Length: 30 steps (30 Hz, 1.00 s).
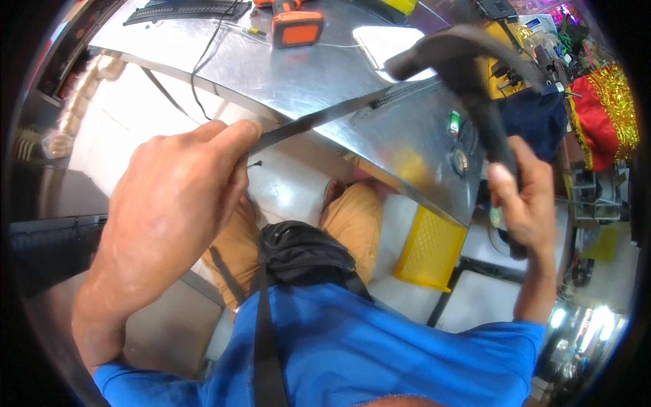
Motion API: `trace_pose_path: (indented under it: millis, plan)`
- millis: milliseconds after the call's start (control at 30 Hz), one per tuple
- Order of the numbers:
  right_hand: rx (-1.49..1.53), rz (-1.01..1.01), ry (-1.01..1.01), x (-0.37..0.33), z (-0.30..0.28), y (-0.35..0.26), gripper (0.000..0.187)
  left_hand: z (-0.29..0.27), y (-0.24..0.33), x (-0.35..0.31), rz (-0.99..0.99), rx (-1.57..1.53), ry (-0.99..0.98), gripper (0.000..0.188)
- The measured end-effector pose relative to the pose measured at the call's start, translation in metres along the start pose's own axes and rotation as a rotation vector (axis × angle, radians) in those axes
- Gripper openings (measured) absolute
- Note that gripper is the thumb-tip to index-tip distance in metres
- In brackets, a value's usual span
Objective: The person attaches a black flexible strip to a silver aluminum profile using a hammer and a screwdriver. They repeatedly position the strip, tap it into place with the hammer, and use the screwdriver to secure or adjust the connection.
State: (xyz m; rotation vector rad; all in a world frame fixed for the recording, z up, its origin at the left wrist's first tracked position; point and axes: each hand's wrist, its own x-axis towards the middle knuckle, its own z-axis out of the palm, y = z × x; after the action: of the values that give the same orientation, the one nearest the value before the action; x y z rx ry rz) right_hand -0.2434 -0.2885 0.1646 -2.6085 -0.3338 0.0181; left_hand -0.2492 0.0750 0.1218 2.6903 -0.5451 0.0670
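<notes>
My left hand (183, 183) is closed around one end of a long, flat black strip (319, 120), which slants up to the right. Its far part, with a perforated or ribbed texture, lies over the metal table (278, 74). A claw hammer (489, 119) is raised in my right hand (527, 200), whose fingers wrap round the handle. The dark hammer head is blurred by motion and hangs above the strip's far end, apart from it as far as I can tell.
An orange and black cordless power tool (297, 27), a slotted black strip (186, 9) and a white flat tray-like object (386, 47) lie on the table. Near its right edge are a small green cylinder (454, 122) and a roll (460, 161). Below stands a yellow basket (428, 251).
</notes>
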Motion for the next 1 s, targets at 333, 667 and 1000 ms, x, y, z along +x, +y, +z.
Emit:
trace_pose_path:
  millis: [333, 667, 1000]
  plan:
    - [0.217, -0.019, 0.19, -0.004, -0.017, -0.009, 0.037, 0.003, 0.005, -0.001, -0.008, 0.003, -0.012, 0.026]
    - [0.006, 0.043, 0.01, -0.002, 0.001, 0.001, 0.031, 0.005, 0.001, 0.011, -0.006, -0.021, -0.058, 0.025]
    - [-0.182, 0.021, -0.064, 0.004, -0.003, -0.002, 0.031, 0.005, 0.004, 0.008, 0.03, -0.009, -0.004, 0.025]
